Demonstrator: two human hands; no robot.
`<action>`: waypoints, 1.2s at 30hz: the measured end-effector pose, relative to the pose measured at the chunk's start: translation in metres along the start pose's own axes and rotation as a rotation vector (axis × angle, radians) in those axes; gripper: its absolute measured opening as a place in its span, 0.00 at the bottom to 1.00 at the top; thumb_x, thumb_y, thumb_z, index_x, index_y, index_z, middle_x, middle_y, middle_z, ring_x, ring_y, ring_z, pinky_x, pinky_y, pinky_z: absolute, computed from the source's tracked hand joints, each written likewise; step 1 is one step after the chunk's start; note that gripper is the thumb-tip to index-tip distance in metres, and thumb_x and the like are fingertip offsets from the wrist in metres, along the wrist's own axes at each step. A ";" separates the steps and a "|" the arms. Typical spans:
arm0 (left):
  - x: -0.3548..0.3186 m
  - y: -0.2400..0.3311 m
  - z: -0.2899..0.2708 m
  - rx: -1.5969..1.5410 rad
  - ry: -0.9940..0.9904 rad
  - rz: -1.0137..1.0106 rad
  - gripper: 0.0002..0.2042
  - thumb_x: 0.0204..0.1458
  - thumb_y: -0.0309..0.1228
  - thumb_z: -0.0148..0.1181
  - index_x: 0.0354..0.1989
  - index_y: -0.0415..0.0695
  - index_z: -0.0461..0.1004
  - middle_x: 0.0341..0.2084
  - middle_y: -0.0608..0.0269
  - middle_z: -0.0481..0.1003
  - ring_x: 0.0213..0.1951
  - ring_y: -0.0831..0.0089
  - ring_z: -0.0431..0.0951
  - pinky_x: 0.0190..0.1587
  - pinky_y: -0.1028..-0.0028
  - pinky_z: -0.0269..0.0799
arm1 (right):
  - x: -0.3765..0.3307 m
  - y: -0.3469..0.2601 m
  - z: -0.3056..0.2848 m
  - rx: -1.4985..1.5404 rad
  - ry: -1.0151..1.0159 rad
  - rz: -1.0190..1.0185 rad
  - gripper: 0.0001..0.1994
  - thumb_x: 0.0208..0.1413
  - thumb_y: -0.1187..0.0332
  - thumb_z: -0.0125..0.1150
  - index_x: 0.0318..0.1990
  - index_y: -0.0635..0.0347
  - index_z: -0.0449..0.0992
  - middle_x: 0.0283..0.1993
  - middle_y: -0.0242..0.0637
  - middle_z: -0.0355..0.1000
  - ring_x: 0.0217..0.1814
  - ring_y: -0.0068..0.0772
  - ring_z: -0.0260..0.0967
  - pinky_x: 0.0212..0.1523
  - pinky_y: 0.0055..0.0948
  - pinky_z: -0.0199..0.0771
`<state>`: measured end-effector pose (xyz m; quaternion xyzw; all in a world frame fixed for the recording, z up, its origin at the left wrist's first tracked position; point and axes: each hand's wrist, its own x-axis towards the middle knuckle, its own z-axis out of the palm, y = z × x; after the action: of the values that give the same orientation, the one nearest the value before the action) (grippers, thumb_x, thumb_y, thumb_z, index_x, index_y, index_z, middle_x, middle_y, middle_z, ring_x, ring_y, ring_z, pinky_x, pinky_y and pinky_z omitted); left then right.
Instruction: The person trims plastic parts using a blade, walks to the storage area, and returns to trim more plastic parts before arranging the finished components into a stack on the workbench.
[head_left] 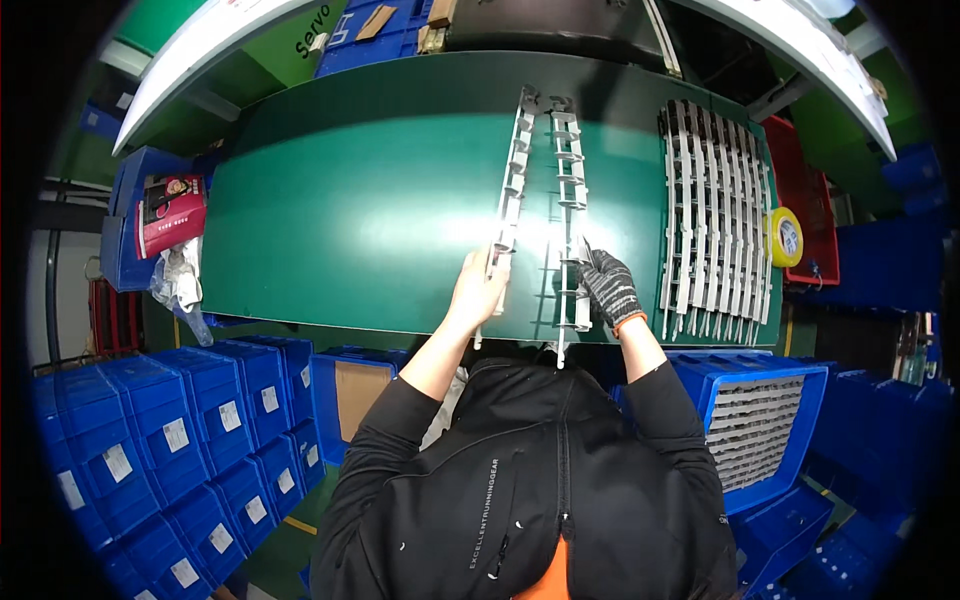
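Observation:
Two long, narrow metal strips with a row of projecting tabs lie side by side, running away from me over the green tabletop (350, 220). My bare left hand (478, 292) is closed around the near part of the left strip (516, 180), which leans slightly. My right hand (610, 288), in a grey-and-black knit glove with an orange cuff, grips the right strip (571, 175) near its close end; its fingertips are partly hidden. To the right, several similar strips (715, 210) lie packed in parallel rows.
A yellow tape roll (785, 238) sits beside the rows, near a red bin (822, 215). A blue bin (125, 220) with a red packet (172, 225) stands at the left edge. Stacked blue crates (185, 400) fill the lower left; another crate (815, 410) holds strips. A white shelf (170, 85) overhangs.

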<state>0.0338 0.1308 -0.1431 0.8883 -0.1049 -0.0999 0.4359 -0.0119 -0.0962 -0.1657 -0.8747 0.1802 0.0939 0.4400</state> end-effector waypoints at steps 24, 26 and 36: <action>-0.024 0.096 -0.017 -0.933 -0.442 -0.431 0.25 0.48 0.31 0.56 0.54 0.35 0.57 0.46 0.63 0.63 0.37 0.81 0.68 0.31 0.82 0.67 | -0.073 -0.072 -0.042 0.855 0.037 0.049 0.12 0.50 0.74 0.53 0.42 0.69 0.69 0.32 0.36 0.71 0.31 0.21 0.67 0.33 0.21 0.69; -0.023 0.098 -0.016 -0.937 -0.447 -0.431 0.26 0.48 0.31 0.56 0.54 0.35 0.56 0.46 0.63 0.64 0.37 0.81 0.68 0.31 0.82 0.67 | -0.073 -0.071 -0.045 0.879 -0.007 0.084 0.13 0.52 0.69 0.53 0.43 0.66 0.70 0.35 0.36 0.72 0.34 0.21 0.66 0.37 0.22 0.68; -0.016 0.093 -0.003 -0.890 -0.411 -0.403 0.22 0.49 0.29 0.53 0.52 0.37 0.59 0.36 0.63 0.70 0.32 0.83 0.69 0.29 0.84 0.66 | -0.062 -0.055 -0.046 0.795 0.240 0.034 0.15 0.50 0.72 0.54 0.45 0.66 0.68 0.32 0.31 0.69 0.30 0.16 0.62 0.31 0.18 0.65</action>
<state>0.0096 0.0819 -0.0665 0.5821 0.0374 -0.3887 0.7132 -0.0466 -0.0883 -0.0775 -0.6382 0.2668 -0.0783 0.7179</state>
